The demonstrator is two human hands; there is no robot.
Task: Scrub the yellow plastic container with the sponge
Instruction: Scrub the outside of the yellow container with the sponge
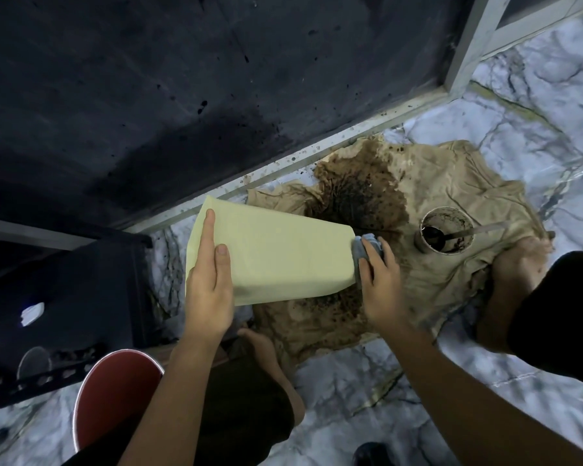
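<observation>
Nearest the camera, two bare forearms reached forward over a marbled floor, with a red stool at the lower left and the person's bare foot between the arms. The left hand lay flat on the upper side of the yellow container, its fingers held straight and close together, pointing away along the surface. The container lay on its side, wider end toward the left and narrower base toward the right, held over the near edge of a tan cloth spread on the floor. The right hand pressed a blue-grey sponge against the container's narrow end, the fingers curled round the sponge and gripping it; the thumb could not be seen clearly. Just beside that, at the right, a bare knee in dark shorts rested on the cloth. The cloth was soaked dark brown under and beyond the container, with black specks scattered across the stain. Farther right on the cloth stood a small round tin, open at the top, with dark contents and a metal spoon leaning in it, handle pointing right. Beyond the cloth ran a pale sill spattered with dark spots, and behind it rose a dark wall. A white frame stood at the far upper right.
</observation>
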